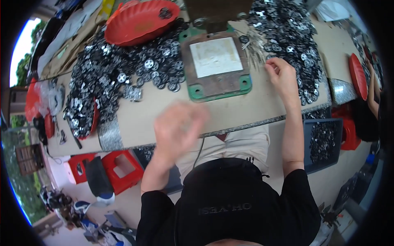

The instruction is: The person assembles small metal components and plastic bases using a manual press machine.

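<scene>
My left hand (177, 125) is over the near part of the table, smeared by motion, so its fingers and anything in them cannot be made out. On the right, my right hand (283, 78) has thumb and forefinger pinched together; what they hold, if anything, is too small to see. It is beside a heap of thin, pale metal pins (255, 48) and the right-hand pile of small round black-and-silver wheel-like parts (305, 57). Between the hands and farther back stands a press with a green-edged base (219, 97) and a white pad (216, 56) on its plate.
A bigger pile of the same wheel-like parts (98, 74) covers the table's left side, with a red scalloped dish (139, 24) behind it. Grey bins (340, 135) and red stools (123, 168) stand below the table edge. Another person's arm (372, 88) shows at far right.
</scene>
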`<action>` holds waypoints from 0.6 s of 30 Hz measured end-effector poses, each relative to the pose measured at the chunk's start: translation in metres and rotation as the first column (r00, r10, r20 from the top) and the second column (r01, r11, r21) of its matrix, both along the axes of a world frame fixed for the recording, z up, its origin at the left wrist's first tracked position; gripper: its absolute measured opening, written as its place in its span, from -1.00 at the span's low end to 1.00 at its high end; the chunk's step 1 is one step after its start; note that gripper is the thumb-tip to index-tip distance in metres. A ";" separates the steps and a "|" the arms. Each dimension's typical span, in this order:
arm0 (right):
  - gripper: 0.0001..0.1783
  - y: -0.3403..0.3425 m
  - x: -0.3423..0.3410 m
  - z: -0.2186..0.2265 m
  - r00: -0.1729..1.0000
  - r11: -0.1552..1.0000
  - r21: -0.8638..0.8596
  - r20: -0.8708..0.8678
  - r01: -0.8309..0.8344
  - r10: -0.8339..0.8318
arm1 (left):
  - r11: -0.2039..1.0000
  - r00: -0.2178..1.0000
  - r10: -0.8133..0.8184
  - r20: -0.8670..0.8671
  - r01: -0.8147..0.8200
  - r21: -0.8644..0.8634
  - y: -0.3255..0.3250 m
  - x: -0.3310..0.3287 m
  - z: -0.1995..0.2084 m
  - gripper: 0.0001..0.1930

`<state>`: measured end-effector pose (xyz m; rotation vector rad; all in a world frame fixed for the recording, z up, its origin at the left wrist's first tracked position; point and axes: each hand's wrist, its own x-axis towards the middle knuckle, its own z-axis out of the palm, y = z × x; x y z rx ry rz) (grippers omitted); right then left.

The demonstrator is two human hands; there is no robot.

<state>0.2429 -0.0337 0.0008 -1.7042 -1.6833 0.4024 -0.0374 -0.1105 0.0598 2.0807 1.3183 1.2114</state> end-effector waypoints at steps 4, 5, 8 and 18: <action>-0.87 0.010 0.003 -0.009 0.991 1.000 -0.017 0.132 0.007 -0.005 | 0.922 0.919 0.379 -0.107 -0.385 -0.044 0.056 -0.031 -0.040 -0.91; -0.89 0.012 -0.003 -0.005 0.995 0.997 -0.078 0.098 0.014 -0.006 | 0.918 0.910 0.385 -0.155 -0.396 -0.039 0.064 -0.037 -0.045 -0.88; -0.90 0.009 -0.002 -0.002 0.995 0.999 -0.048 0.099 0.008 -0.003 | 0.958 0.918 0.286 -0.275 -0.282 0.054 0.088 -0.042 -0.055 -0.84; -0.86 0.009 0.011 -0.002 0.994 0.997 -0.045 0.096 -0.056 0.060 | 0.967 0.916 0.247 -0.317 -0.256 0.014 0.102 -0.052 -0.063 -0.90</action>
